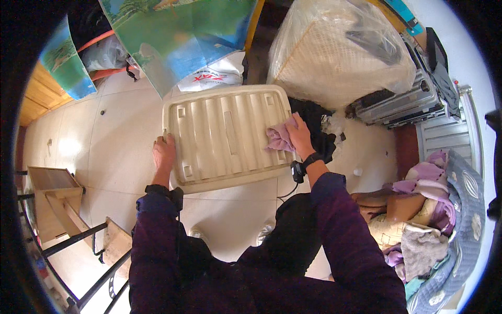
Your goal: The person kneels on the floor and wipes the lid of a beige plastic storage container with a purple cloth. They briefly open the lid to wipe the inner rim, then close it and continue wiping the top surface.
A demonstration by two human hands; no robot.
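Note:
A cream plastic storage-box lid [211,137] with raised ribs lies before me, its top facing up. My left hand [164,152] rests at its left edge, fingers bent over the rim. At the right side of the lid, my right hand [300,135] grips a crumpled pink-purple cloth [281,136], which touches the ribbed surface near the right edge. Both my wrists wear black straps, and a cable hangs from the one on the right. What lies under the lid is hidden.
Beyond the lid stand a plastic-wrapped bulky bundle [341,55] and a white printed bag [213,74]. Black fabric [313,125] lies right of the lid. Heaped bedding [427,235] is at lower right. A wooden cabinet [57,204] and a black metal frame [74,241] stand left.

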